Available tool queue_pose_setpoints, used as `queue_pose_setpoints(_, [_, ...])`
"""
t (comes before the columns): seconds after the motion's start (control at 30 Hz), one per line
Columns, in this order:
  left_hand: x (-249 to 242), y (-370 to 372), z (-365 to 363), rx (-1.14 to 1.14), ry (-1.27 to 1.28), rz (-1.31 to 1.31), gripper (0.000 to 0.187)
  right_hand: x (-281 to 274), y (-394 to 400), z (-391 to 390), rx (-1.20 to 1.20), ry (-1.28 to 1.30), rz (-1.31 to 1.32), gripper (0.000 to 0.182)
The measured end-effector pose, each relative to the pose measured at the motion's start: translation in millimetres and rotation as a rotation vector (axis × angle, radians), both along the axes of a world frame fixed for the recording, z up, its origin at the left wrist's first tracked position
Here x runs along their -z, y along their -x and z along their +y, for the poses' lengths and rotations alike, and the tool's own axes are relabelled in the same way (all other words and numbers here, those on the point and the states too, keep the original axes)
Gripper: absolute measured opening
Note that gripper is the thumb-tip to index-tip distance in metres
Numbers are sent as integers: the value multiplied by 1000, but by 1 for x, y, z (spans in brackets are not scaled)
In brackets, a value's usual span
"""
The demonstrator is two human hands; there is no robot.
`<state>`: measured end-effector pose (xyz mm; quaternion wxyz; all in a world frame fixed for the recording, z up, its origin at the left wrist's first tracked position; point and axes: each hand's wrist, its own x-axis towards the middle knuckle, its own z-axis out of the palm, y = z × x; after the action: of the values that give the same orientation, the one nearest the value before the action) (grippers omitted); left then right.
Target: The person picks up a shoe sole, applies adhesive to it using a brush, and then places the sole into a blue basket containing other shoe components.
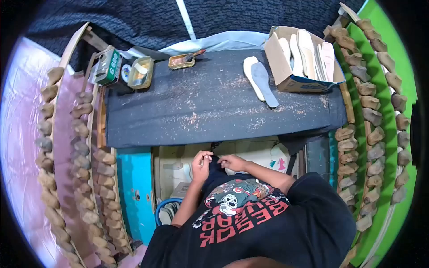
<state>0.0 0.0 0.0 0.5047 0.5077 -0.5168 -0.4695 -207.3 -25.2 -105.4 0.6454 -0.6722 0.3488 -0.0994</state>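
Observation:
My left hand (202, 164) is raised over my lap, just in front of the table's near edge. Its fingers are curled together, and whatever they may hold is too small to make out. Close by on the right, my right hand (233, 163) hovers over my dark trousers with bent, closed fingers; I cannot see anything in them. The hands are apart. Beyond them, on the dark cloth-covered table (156, 111), lie a cream shoe insole (250, 73) and a grey sole-shaped piece (263, 85) overlapping it.
A cardboard box (286, 82) full of insoles stands at the table's back right. At the back left are a green can (108, 67), a plastic tub (141, 73) and a small tray (181, 61) with a brush. Shavings litter the cloth. Racks of shoe lasts (82, 161) flank both sides.

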Motion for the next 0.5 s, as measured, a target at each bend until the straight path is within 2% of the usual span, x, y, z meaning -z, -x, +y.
queue_pose_setpoints(0.07, [-25, 2, -11, 61, -9, 51, 18, -36, -8, 10, 5, 1, -194, 29])
queue_pose_setpoints(0.1, [-18, 19, -85, 87, 57, 148, 18, -48, 9, -60, -20, 80, -125, 30])
queue_pose_setpoints(0.2, [-52, -2, -138, 181, 4, 115, 19, -127, -20, -86, -58, -152, -123, 33])
queue_pose_setpoints(0.23, [-62, -2, -163, 206, 34, 117, 20, -143, -21, -100, -64, -152, -152, 33])
queue_pose_setpoints(0.3, [-64, -4, -208, 250, 64, 151, 20, -155, -23, -122, -22, 37, -237, 38])
queue_pose_setpoints(0.37, [-69, -4, -241, 248, 46, 182, 18, -186, -22, -138, 102, 90, -183, 43])
queue_pose_setpoints(0.43, [-66, -5, -265, 279, 16, 165, 17, -197, -20, -143, 217, 37, -197, 48])
queue_pose_setpoints(0.5, [-56, 0, -278, 312, 40, 164, 17, -202, -15, -143, 433, 20, -204, 49])
